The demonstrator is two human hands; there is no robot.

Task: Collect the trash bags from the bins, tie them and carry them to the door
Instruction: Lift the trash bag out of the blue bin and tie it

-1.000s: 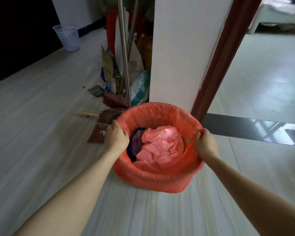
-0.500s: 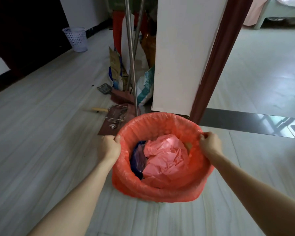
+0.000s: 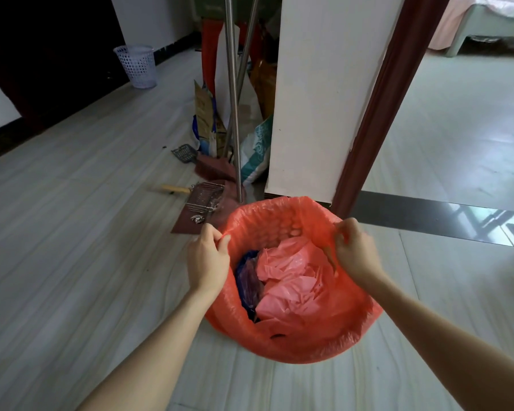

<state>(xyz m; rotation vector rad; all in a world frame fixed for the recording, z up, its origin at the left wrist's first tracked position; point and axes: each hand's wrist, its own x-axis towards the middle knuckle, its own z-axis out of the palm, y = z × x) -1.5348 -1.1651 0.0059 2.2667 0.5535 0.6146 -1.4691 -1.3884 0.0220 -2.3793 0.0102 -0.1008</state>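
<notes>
An orange-red trash bag (image 3: 309,342) lines a bin on the floor in front of me; the bin's lattice shows through the bag's far wall. Inside lie crumpled pink plastic (image 3: 294,280) and a dark blue bag (image 3: 248,280). My left hand (image 3: 208,259) pinches the bag's left rim, fingers curled round the plastic. My right hand (image 3: 355,250) pinches the right rim and lifts it off the bin's edge. A second bin, white and latticed (image 3: 137,65), stands far off at the back left by a dark door.
A white wall corner (image 3: 318,93) with a dark red door frame (image 3: 380,108) rises just behind the bin. Metal poles (image 3: 233,99), bags, a dustpan and a wire rack (image 3: 202,197) clutter the floor to the left of it. A bed stands far right.
Both hands shifted from resting over the rim to pinching the plastic, and the bag's edge has been pulled up and loosened from the bin. The view moved closer.
</notes>
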